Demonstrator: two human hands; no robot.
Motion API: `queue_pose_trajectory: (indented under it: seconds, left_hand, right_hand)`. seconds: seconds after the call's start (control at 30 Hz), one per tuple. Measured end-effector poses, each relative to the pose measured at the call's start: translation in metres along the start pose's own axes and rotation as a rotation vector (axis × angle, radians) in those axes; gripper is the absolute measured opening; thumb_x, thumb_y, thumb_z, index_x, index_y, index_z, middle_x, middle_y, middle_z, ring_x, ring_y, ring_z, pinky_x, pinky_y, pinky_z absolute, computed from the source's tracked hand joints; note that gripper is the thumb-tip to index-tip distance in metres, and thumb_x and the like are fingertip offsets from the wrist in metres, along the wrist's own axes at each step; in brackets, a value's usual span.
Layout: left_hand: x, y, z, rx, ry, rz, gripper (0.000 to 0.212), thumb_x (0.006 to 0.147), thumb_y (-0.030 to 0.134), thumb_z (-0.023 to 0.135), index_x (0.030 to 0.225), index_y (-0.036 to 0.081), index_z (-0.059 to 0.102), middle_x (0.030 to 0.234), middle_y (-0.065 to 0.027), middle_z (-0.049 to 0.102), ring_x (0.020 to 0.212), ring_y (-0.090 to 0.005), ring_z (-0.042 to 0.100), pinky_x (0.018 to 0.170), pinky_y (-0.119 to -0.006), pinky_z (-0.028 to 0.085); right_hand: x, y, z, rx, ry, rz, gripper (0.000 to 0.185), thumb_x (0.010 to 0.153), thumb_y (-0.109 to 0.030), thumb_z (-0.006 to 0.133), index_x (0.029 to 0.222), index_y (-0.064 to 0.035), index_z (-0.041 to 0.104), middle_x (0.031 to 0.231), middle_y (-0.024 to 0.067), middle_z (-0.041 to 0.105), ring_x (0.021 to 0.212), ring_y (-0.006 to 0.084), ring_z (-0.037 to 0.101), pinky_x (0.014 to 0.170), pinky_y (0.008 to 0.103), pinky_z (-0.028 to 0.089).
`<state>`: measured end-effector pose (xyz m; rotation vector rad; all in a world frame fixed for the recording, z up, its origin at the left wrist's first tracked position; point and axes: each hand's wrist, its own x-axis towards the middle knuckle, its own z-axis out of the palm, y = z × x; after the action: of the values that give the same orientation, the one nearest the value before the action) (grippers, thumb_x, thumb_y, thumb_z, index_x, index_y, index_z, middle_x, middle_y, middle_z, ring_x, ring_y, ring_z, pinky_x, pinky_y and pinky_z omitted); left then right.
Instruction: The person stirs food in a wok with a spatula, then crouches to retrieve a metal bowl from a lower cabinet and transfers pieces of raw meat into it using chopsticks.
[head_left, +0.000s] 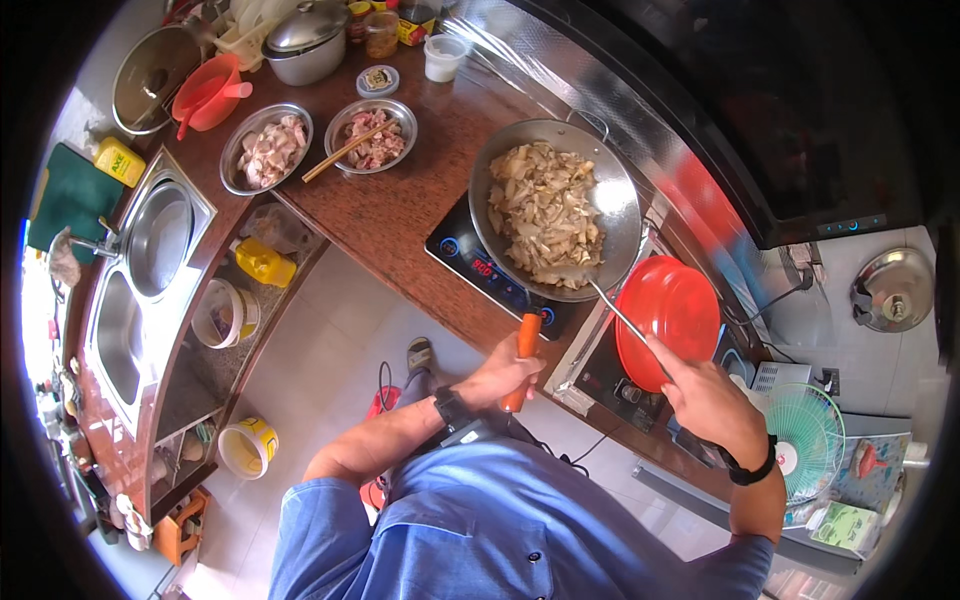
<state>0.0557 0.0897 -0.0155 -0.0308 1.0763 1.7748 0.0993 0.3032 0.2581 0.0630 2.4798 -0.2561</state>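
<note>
My left hand (504, 375) is closed around an orange handle (528, 337), seemingly the wok's, in front of the black induction cooktop (480, 259). A metal wok (619, 202) sits on that cooktop, holding a heap of sliced, brownish food (547, 210), perhaps mushrooms. In my right hand (709, 397) is the long metal shaft of a spatula (626, 322), index finger laid along it. The spatula's head is at the near edge of the food, partly hidden by it. Two steel bowls of raw cut meat stand farther left, one (307, 142) without chopsticks, the other (411, 142) with wooden chopsticks (349, 151) across it.
Right of the wok, a red plastic basin (675, 307) rests over a second cooktop (600, 382). A lidded pot (304, 67) and a red colander (206, 97) stand at the back left. A double sink (120, 345) is at the left, a green fan (806, 442) at the right.
</note>
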Motion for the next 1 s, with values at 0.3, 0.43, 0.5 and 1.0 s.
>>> queue_pose_trajectory:
  seconds: [0.3,0.43,0.5,1.0]
  left_hand:
    - [-0.008,0.013,0.002,0.052,0.031,-0.003,0.032,0.096,0.011,0.065,0.115,0.004,0.041,0.074,-0.0039,0.056,0.053,-0.0151,0.059,0.048,-0.03,0.05]
    - [0.001,0.001,-0.009,0.091,0.027,0.013,0.034,0.094,0.006,0.064,0.116,0.005,0.039,0.071,-0.0047,0.054,0.051,-0.0175,0.057,0.049,-0.033,0.049]
    - [0.003,-0.003,-0.011,0.038,0.013,0.019,0.034,0.094,0.005,0.064,0.116,0.005,0.038,0.07,-0.0046,0.054,0.05,-0.018,0.057,0.049,-0.034,0.049]
    - [-0.006,0.003,-0.008,0.07,0.056,0.013,0.037,0.095,0.009,0.065,0.124,0.001,0.042,0.072,-0.0039,0.056,0.052,-0.0152,0.058,0.049,-0.03,0.05]
  right_hand:
    - [0.073,0.046,0.095,-0.088,0.1,0.04,0.079,0.085,0.003,0.056,0.161,-0.0003,0.033,0.084,0.0309,0.07,0.076,0.0479,0.07,0.075,0.0573,0.057]
    - [0.146,0.065,0.132,-0.056,0.417,-0.012,0.076,0.087,0.004,0.058,0.16,-0.0032,0.035,0.075,0.032,0.066,0.067,0.0504,0.065,0.066,0.0602,0.053]
    - [0.17,0.064,0.124,-0.011,0.493,-0.046,0.076,0.087,0.004,0.058,0.159,-0.0047,0.037,0.076,0.032,0.066,0.068,0.0501,0.066,0.067,0.0597,0.053]
    - [0.162,0.032,0.052,-0.219,0.516,-0.153,0.077,0.086,0.005,0.058,0.16,-0.0085,0.039,0.093,0.031,0.071,0.08,0.0465,0.073,0.073,0.0554,0.06]
